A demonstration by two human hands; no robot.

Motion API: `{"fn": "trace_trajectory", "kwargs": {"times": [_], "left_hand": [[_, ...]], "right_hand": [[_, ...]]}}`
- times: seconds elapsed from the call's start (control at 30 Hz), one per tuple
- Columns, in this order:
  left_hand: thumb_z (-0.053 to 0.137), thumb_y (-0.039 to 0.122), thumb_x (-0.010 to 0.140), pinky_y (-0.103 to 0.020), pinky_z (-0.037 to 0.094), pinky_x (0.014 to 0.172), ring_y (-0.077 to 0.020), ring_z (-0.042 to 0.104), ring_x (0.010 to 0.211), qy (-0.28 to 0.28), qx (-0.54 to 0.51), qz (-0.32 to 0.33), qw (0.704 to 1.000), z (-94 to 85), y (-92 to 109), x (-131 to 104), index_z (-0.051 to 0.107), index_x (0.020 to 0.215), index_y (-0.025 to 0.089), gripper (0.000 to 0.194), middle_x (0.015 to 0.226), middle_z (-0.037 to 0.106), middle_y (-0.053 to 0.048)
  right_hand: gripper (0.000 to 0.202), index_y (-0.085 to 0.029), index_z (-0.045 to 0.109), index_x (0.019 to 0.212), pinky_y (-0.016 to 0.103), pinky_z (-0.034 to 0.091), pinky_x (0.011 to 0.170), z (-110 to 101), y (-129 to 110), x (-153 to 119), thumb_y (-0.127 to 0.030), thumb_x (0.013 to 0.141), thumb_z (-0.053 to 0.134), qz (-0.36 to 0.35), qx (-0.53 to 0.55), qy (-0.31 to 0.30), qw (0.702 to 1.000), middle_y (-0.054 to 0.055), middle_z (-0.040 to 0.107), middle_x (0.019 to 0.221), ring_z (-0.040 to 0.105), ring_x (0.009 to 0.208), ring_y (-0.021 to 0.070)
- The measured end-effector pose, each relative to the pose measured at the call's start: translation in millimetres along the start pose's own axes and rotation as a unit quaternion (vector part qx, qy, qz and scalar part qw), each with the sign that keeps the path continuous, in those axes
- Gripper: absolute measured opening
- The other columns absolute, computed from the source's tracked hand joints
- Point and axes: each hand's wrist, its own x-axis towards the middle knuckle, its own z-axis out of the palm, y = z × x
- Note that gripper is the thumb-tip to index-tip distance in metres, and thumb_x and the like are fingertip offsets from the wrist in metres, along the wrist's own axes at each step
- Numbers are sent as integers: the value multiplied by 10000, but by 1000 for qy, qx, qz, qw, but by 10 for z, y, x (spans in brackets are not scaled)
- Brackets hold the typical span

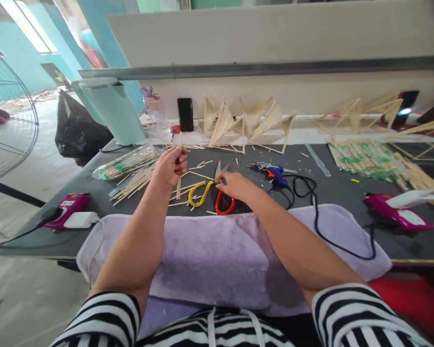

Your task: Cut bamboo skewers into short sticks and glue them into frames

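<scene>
One dark table (336, 193) spans the scene, a lilac cloth (217, 250) spread along its near edge and pale stick frames (220, 127) standing at its far side. Scissors (210, 184) with one yellow and one red handle sit just beyond the cloth, blades spread and pointing to the far side, with a blue glue gun (278, 177) to their right. Left hand (171, 166) is closed on thin sticks (178, 189), which jut out at its far and near sides, while the right hand (237, 185) rests bent fingers near the scissors' pivot; whether these grip the scissors cannot be told.
</scene>
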Motion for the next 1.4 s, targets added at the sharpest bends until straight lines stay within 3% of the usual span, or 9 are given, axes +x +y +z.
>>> {"fn": "trace_trajectory", "kwargs": {"times": [0.23, 0.6, 0.73, 0.87, 0.97, 1.03, 1.2, 1.33, 1.4], "left_hand": [[652, 318, 744, -123, 173, 341, 6, 245, 334, -1, 10, -8, 1000, 26, -14, -25, 538, 758, 158, 197, 516, 354, 85], [654, 354, 748, -120, 168, 346, 6, 252, 343, -33, 43, -1, 999, 55, -47, -33, 545, 756, 149, 232, 511, 357, 81], [656, 355, 745, -116, 168, 346, 8, 247, 342, -23, 48, -4, 999, 60, -24, -46, 546, 754, 153, 230, 511, 352, 81], [658, 355, 745, -112, 181, 345, 12, 249, 344, -23, 46, -3, 999, 86, 0, -72, 554, 748, 150, 229, 521, 359, 77], [655, 368, 746, -114, 187, 348, 11, 250, 347, -30, 51, 9, 998, 106, 0, -86, 565, 741, 150, 236, 520, 359, 73], [659, 378, 743, -116, 185, 350, 10, 248, 349, -36, 57, 16, 998, 112, -6, -91, 573, 741, 149, 245, 516, 356, 72], [650, 384, 756, -121, 171, 357, 7, 248, 363, -57, 72, 35, 995, 98, -22, -94, 590, 757, 146, 245, 519, 354, 69], [649, 387, 762, -126, 159, 362, 6, 242, 370, -76, 79, 37, 993, 87, -21, -103, 600, 766, 142, 250, 522, 349, 67], [649, 392, 762, -127, 154, 366, 7, 240, 372, -80, 81, 35, 993, 91, -16, -111, 603, 771, 140, 256, 526, 349, 66]], "right_hand": [[514, -200, 506, 1225, 367, 484, 719, 107, -188, -99, -437, 776, 583, 10, -74, 5, 997, 151, 668, 1024, 634, 929, 303], [687, -187, 351, 1379, 343, 471, 705, 72, -250, -160, -161, 721, 548, 18, -66, -5, 998, 148, 681, 1025, 646, 928, 297], [625, -217, 377, 1335, 329, 458, 702, -53, -84, -106, -125, 735, 528, 51, -24, 36, 998, 127, 682, 967, 652, 882, 282], [540, -221, 405, 1289, 347, 458, 770, -135, 118, 9, -161, 765, 522, 76, 55, 135, 986, 101, 668, 951, 634, 904, 264], [540, -218, 350, 1309, 337, 474, 780, -154, 169, 60, -236, 795, 513, 57, 213, 223, 950, 79, 644, 984, 620, 886, 219], [567, -233, 295, 1334, 309, 496, 719, -172, 143, 53, -317, 813, 503, 0, 360, 227, 905, 66, 615, 1026, 612, 807, 180], [517, -271, 384, 1264, 260, 510, 660, -260, 6, -59, -446, 792, 499, -102, 569, 83, 812, 29, 539, 999, 530, 718, 119], [518, -298, 413, 1174, 253, 507, 584, -296, -52, -149, -365, 695, 599, -154, 641, -13, 752, -34, 450, 837, 395, 582, 80], [477, -293, 422, 1101, 271, 510, 567, -285, -61, -180, -316, 663, 612, -186, 643, -43, 741, -55, 420, 781, 352, 540, 70]]}}
